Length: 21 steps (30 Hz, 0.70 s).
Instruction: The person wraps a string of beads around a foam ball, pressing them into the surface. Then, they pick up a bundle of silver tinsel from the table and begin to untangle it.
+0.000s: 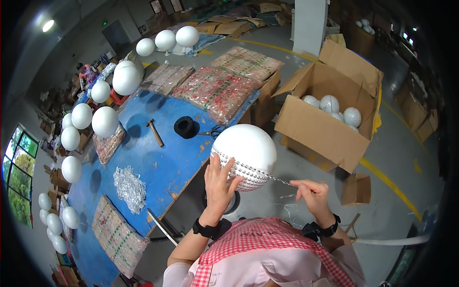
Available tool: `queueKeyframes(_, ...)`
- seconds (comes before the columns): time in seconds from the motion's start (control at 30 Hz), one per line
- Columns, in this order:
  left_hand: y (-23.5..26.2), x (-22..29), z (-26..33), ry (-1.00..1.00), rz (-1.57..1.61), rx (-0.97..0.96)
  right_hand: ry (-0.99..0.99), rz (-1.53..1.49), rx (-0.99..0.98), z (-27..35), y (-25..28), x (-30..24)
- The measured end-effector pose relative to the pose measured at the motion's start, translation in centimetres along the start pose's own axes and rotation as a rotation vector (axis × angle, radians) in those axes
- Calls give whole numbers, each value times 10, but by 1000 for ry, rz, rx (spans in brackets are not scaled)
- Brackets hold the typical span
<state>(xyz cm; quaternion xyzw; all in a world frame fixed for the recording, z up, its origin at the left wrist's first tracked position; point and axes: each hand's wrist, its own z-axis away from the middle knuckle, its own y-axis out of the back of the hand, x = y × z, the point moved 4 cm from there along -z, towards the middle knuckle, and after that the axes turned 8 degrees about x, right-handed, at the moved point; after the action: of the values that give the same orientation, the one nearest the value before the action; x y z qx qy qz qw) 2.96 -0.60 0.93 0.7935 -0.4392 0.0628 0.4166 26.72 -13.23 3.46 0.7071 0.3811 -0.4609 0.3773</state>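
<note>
A large white ball [248,143] is before me, its lower part wrapped in rows of silver beads [248,179]. My left hand [219,184] rests against the ball's left side, fingers spread upward and thumb across the beaded rows, holding it. To the right, my right hand [313,195] pinches a thin silver bead chain [279,180] that runs taut from the ball to the fingertips. What supports the ball from below is mostly hidden.
On the blue table [165,177] are a hammer [155,133], a black roll [186,127], scissors [214,131], a silver bead-chain pile [129,189] and wrapped packs [217,91]. White balls [104,121] stand along its far left. An open carton [320,125] at right holds wrapped balls [329,103].
</note>
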Motion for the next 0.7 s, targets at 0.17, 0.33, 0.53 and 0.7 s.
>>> queueKeyframes(0.17,0,3,1,-27,-15,8,-110,-24,92,-3,-2,17)
queueKeyframes(0.33,2,3,1,-7,4,23,-97,-49,67,-1,-3,25)
queueKeyframes(0.53,4,2,1,35,48,28,-85,16,85,-1,-9,39)
queueKeyframes(0.7,4,-2,1,95,113,37,-218,-2,101,0,-21,64)
